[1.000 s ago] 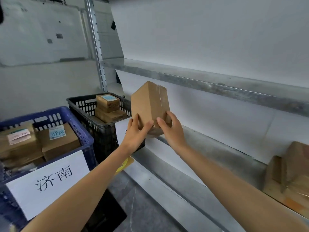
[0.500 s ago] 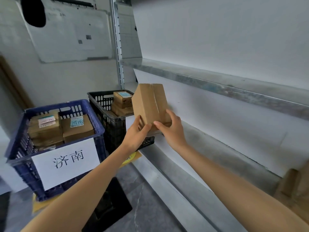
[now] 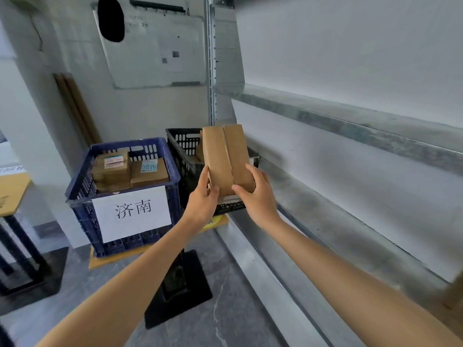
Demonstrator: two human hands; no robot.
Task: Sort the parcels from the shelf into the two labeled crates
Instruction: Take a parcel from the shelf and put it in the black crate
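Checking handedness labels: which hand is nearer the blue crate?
Left. The left hand grips the parcel at its lower left edge, just right of the blue crate; the right hand holds the parcel's other side, farther from the crate.

Parcel (image 3: 226, 159) in the air before the right crate (image 3: 184, 146), left crate (image 3: 82, 181) just beside it with boxes (image 3: 147, 171) inside, shelf (image 3: 350, 126) along the right.

Soft, even white light all around me, no glare, faint shade beneath the metal shelf (image 3: 350, 126), the parcel (image 3: 225, 156) I hold fairly sharp, whiteboard (image 3: 155, 46) behind it hazy and smeared, straight lines bowing toward the wide-angle edges, lower right corner blurred, floor (image 3: 238, 284) dimmer
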